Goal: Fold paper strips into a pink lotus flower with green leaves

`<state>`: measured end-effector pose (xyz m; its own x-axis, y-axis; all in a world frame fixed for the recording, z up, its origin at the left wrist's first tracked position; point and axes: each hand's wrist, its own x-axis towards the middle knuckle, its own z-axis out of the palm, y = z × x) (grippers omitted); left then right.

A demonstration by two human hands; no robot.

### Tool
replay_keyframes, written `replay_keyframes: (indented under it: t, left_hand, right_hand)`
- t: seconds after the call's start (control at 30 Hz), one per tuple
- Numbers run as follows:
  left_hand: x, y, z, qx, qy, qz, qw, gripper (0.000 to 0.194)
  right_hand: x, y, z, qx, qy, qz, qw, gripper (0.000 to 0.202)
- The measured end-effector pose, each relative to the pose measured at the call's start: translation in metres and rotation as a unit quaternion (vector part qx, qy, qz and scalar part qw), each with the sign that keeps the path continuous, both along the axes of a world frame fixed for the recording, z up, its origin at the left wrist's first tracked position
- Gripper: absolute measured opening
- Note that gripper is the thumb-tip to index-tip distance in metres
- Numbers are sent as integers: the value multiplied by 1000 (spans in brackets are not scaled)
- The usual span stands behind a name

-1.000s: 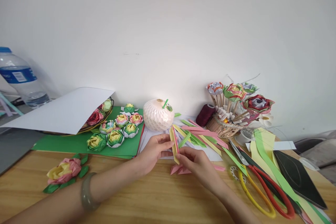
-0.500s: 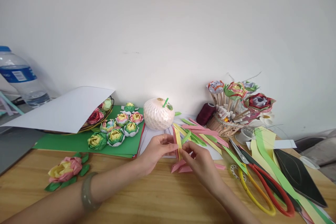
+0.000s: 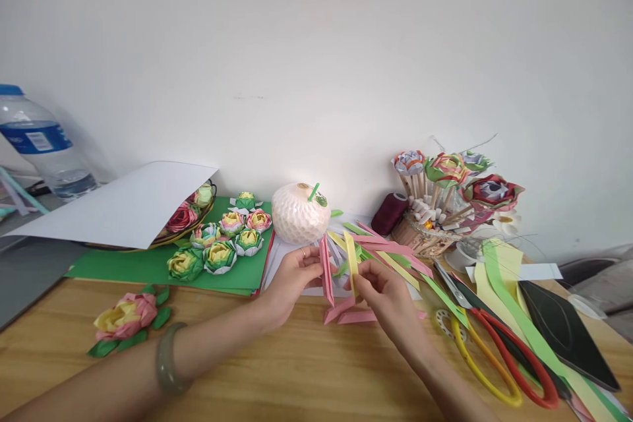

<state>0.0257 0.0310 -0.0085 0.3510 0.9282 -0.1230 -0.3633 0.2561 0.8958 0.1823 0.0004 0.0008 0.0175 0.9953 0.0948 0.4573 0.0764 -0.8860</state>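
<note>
My left hand [image 3: 293, 283], with a ring on one finger, pinches a folded pink paper strip [image 3: 327, 271] held upright. Just right of it, my right hand [image 3: 383, 290] grips a folded yellow paper strip [image 3: 351, 260], also upright and apart from the pink one. Behind both hands lie loose green, yellow and pink strips [image 3: 390, 245] on white paper. More folded pink pieces [image 3: 357, 316] rest on the wooden table [image 3: 297, 369] below my right hand. A white textured round ornament [image 3: 301, 214] stands behind my left hand.
Several paper flowers [image 3: 219, 256] sit on green sheets [image 3: 123, 270] at left, a pink-yellow flower [image 3: 126, 318] nearer. Scissors [image 3: 514, 349], a thread spool [image 3: 390, 213] and a flower basket [image 3: 425, 234] are at right. A bottle [image 3: 47, 145] stands far left.
The pink and yellow strips, close together before, are now apart. My right hand has moved slightly right with the yellow strip, while my left hand keeps the pink one.
</note>
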Motion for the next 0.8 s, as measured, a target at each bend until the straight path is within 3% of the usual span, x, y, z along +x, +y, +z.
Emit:
replay_keyframes:
  t: [0.17,0.27,0.4,0.6,0.8]
  left_hand:
    - [0,-4,0,-1,-11,-1,1000,15]
    - [0,-6,-3,-11,-2,-13,1000,14]
    - [0,-7,-5,-13,2,-2,1000,14]
    - [-1,-6,-4,-23,-23,-31,999,17]
    - [-2,-4,-6,-28,-44,-24,998,17]
  right_hand:
    - [-1,-1,-4,52,-181,-82,979,12]
    - [-8,-8,-4,55,-281,-74,955,10]
    - [-13,-13,-1,26,-195,20,980,12]
    - [-9,-7,0,31,-191,-47,980,15]
    - [-11,-10,0,15,-221,-25,975,14]
